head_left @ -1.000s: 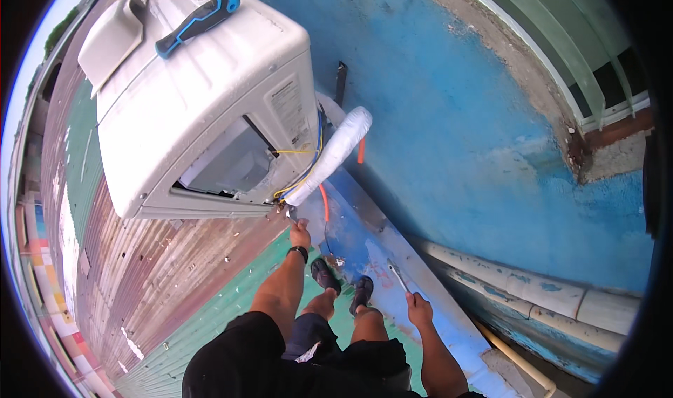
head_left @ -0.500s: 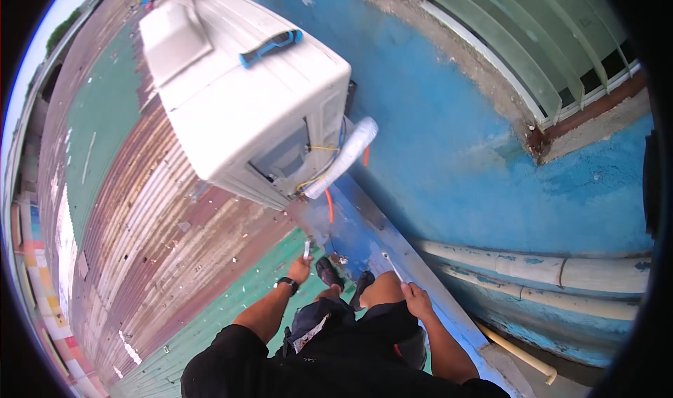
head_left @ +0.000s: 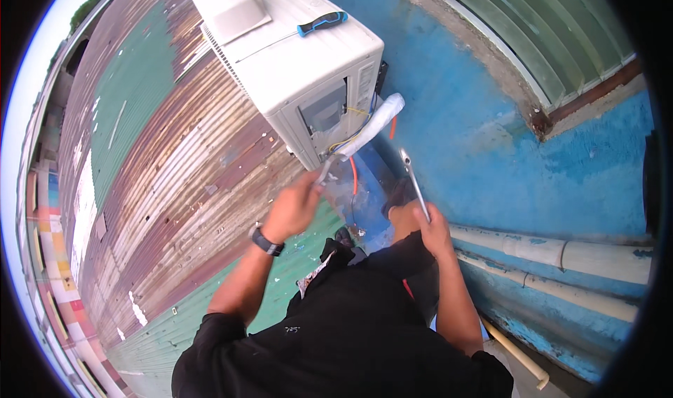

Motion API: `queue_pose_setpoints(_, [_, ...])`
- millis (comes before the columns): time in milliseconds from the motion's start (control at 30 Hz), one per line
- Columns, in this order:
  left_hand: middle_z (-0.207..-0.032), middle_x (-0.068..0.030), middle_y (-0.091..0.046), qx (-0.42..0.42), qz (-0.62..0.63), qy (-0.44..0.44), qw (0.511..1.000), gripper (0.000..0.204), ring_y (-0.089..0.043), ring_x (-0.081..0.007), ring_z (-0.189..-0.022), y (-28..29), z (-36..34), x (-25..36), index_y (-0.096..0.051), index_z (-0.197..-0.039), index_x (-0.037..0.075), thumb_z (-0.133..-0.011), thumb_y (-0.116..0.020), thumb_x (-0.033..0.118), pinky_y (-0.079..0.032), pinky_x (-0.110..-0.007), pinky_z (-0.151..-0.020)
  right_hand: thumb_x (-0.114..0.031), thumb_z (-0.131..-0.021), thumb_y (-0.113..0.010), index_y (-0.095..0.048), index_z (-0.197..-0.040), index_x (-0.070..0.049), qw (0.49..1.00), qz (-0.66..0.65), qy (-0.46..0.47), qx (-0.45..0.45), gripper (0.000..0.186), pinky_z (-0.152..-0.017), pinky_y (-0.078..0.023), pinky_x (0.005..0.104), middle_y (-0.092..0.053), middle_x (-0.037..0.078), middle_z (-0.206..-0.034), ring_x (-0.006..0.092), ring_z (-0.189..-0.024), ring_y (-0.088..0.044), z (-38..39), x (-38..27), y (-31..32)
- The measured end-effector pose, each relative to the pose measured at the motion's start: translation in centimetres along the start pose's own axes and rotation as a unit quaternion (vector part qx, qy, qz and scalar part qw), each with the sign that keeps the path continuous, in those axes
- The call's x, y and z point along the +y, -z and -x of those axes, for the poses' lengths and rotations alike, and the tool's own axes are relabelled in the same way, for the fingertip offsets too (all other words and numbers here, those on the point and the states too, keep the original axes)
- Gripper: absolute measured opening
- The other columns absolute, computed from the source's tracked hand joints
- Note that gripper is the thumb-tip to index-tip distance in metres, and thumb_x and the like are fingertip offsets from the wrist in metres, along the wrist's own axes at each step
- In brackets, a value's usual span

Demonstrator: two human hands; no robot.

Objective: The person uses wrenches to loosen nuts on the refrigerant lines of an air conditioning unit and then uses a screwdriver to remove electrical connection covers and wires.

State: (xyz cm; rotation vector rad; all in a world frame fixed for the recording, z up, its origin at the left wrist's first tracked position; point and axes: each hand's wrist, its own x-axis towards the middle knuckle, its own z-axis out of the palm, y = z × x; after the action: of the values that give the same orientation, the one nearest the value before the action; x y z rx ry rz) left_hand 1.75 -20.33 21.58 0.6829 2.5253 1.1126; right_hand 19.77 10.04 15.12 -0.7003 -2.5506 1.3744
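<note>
My left hand (head_left: 293,205), with a dark watch on its wrist, is closed around a short silver wrench (head_left: 325,171). That wrench's head overlaps the lower corner of a white air-conditioner outdoor unit (head_left: 308,65); whether it touches is unclear. In my right hand (head_left: 435,231) is a longer silver wrench (head_left: 415,186), pointing up and away in front of the blue wall. Between the two tools, a white-wrapped pipe (head_left: 373,126) sticks out from the unit beside yellow and blue wires. An orange tube (head_left: 355,176) hangs below it.
A blue-handled screwdriver (head_left: 322,23) lies on top of the unit. Corrugated metal roofing (head_left: 161,181) spreads to the left. At right stands a blue wall (head_left: 477,167) with a louvred window (head_left: 540,37) and thick pipes (head_left: 533,247) along its lower part.
Both my hands have risen and moved forward with their wrenches, the left one closer to the unit. The view has shifted, and another person's hand atop the unit is out of sight.
</note>
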Motion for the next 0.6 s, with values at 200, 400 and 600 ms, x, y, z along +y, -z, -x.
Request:
queue_pose_setpoints(200, [-0.081,-0.0228,-0.067,0.173,-0.070,-0.026,0.982,0.031,-0.065,-0.0445,-0.076,9.2,-0.7,1.6,-0.058,-0.121,0.005,-0.096,-0.062,0.022,-0.050,-0.051,-0.066,-0.042,-0.096,-0.067,-0.060,-0.092,-0.001,0.999,0.032,0.001,-0.035,0.041,-0.061,-0.044,0.0410,-0.059,0.014,-0.069,0.0267,-0.064,-0.056,-5.1,-5.4,2.5])
queue_pose_setpoints(400, [-0.088,-0.0196,-0.069,0.161,-0.180,-0.055,0.969,0.027,-0.066,-0.0414,-0.078,15.1,-7.2,3.9,-0.062,-0.114,0.006,-0.092,-0.066,0.022,-0.051,-0.048,-0.068,-0.042,-0.092,-0.072,-0.060,-0.090,-0.004,0.992,0.086,0.090,-0.032,0.039,-0.056,-0.043,0.0404,-0.060,0.012,-0.065,0.0268,-0.058,-0.057,-13.4,-11.9,4.9])
queue_pose_setpoints(600, [-0.098,-0.0133,-0.064,0.093,-0.275,-0.196,0.937,0.023,-0.065,-0.0358,-0.090,16.6,-15.9,4.0,-0.066,-0.113,0.008,-0.093,-0.064,0.018,-0.052,-0.046,-0.078,-0.042,-0.089,-0.073,-0.063,-0.091,-0.006,0.959,0.156,0.234,-0.042,0.037,-0.063,-0.047,0.0424,-0.065,0.013,-0.075,0.0316,-0.070,-0.064,-25.3,-22.9,5.0])
